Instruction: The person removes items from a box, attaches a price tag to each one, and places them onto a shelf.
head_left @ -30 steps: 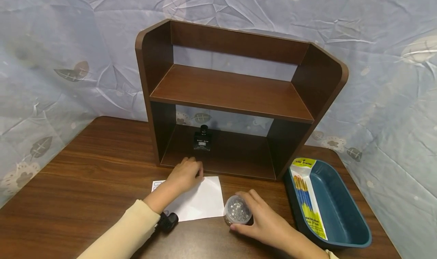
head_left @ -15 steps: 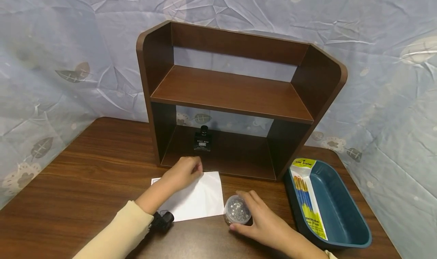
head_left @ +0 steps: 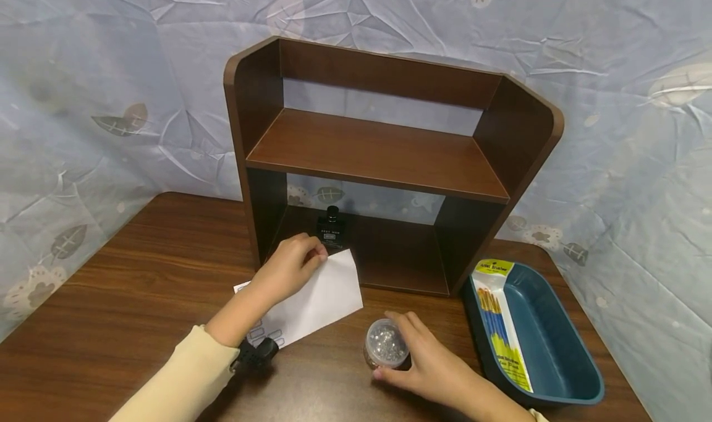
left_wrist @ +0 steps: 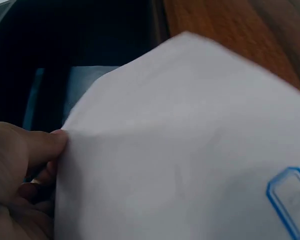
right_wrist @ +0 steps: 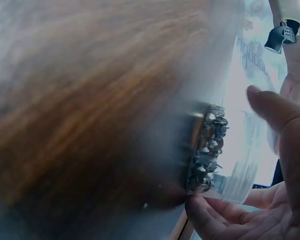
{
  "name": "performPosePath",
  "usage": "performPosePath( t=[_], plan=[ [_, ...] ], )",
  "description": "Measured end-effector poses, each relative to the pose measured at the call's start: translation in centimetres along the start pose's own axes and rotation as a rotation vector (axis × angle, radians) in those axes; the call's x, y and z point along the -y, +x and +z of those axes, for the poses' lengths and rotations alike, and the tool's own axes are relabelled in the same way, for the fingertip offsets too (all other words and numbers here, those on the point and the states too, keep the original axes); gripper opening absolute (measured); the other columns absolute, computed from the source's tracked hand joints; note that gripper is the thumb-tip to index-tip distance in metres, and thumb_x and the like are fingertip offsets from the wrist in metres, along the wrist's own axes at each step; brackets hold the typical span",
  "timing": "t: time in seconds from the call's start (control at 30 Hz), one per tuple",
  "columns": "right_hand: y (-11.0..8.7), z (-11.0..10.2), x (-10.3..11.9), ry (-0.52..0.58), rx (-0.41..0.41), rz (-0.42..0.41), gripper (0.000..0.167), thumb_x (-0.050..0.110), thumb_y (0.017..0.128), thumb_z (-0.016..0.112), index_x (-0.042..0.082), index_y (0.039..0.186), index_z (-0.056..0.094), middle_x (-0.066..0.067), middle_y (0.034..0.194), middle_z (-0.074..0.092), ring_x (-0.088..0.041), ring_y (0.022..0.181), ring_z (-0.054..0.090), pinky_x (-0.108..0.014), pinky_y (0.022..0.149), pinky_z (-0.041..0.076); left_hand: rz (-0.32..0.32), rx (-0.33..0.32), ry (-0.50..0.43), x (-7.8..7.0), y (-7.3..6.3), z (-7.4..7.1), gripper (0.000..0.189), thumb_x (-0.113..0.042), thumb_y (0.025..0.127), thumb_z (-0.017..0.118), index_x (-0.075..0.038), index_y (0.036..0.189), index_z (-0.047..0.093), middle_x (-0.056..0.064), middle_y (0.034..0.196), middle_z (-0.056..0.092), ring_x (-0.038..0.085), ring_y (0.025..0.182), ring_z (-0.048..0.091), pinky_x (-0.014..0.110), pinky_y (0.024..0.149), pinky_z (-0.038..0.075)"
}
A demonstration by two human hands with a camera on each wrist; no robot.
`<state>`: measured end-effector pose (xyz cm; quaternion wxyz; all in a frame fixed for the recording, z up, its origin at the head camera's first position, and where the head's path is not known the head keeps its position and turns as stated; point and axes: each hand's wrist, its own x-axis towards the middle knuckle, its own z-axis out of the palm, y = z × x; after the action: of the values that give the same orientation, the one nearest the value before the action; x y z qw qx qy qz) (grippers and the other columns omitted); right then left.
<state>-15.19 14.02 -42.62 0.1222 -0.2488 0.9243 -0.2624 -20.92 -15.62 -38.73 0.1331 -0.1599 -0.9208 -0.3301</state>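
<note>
My left hand (head_left: 292,267) pinches the far edge of a white sheet of paper (head_left: 328,295), which slants up off the table. In the left wrist view, the thumb (left_wrist: 47,145) presses that edge, and blue outlined shapes are printed near one corner. My right hand (head_left: 428,360) curls round a small clear round tub (head_left: 386,343) with a translucent lid, standing on the table. Silvery thumbtacks (right_wrist: 210,150) fill its lower part in the right wrist view. Behind the left hand, a black perfume bottle (head_left: 331,229) stands upright on the lower shelf.
A dark brown two-tier shelf (head_left: 378,150) stands at the back of the wooden table (head_left: 133,274). On the right is a deep blue plastic bin (head_left: 567,348) with a pack of artist brushes (head_left: 500,323) leaning inside. Patterned cloth (head_left: 111,70) hangs behind.
My left hand has raised the paper's far edge and drawn the sheet up and left, away from the tub. The right hand and the tub have stayed in place.
</note>
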Motion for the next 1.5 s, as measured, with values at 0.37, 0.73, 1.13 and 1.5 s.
performPosePath(
  t=[0.37, 0.73, 1.13, 1.5],
  plan=[
    [0.0, -1.7, 0.6, 0.119, -0.239, 0.005, 0.066, 0.050, 0.098, 0.070, 0.006, 0.144, 0.054, -0.011, 0.136, 0.060, -0.028, 0.125, 0.065, -0.044, 0.104, 0.058, 0.010, -0.187, -0.186, -0.9, 0.7, -1.0, 0.006, -0.008, 0.100, 0.070, -0.004, 0.099, 0.074, 0.010, 0.093, 0.070, 0.017, 0.081, 0.057, 0.024, 0.071, 0.048],
    [1.6, -4.3, 0.9, 0.355, -0.295, 0.003, 0.043, 0.027, 0.100, 0.072, 0.003, 0.134, 0.061, -0.017, 0.127, 0.071, -0.023, 0.116, 0.070, -0.030, 0.096, 0.061, -0.212, -0.262, -0.558, -1.6, 1.9, -0.3, 0.017, -0.011, 0.103, 0.065, 0.003, 0.110, 0.072, 0.016, 0.100, 0.068, 0.015, 0.084, 0.056, 0.017, 0.071, 0.047],
    [4.0, -6.2, 0.3, 0.555, -0.289, -0.009, 0.033, 0.014, 0.102, 0.068, -0.007, 0.127, 0.060, -0.022, 0.116, 0.070, -0.024, 0.104, 0.073, -0.029, 0.093, 0.062, -0.300, -0.234, -0.823, -3.9, 3.0, 1.8, 0.018, -0.011, 0.105, 0.060, 0.003, 0.115, 0.067, 0.003, 0.099, 0.059, 0.014, 0.088, 0.052, 0.020, 0.074, 0.047],
    [4.9, -6.9, 0.5, 0.708, -0.367, 0.005, 0.020, 0.005, 0.100, 0.069, -0.012, 0.109, 0.064, 0.000, 0.091, 0.073, -0.007, 0.085, 0.072, -0.028, 0.082, 0.065, -0.294, -0.230, -0.945, -5.0, 3.6, 2.7, 0.018, -0.009, 0.106, 0.059, 0.004, 0.117, 0.065, 0.001, 0.097, 0.059, 0.013, 0.086, 0.051, 0.019, 0.072, 0.046]
  ],
)
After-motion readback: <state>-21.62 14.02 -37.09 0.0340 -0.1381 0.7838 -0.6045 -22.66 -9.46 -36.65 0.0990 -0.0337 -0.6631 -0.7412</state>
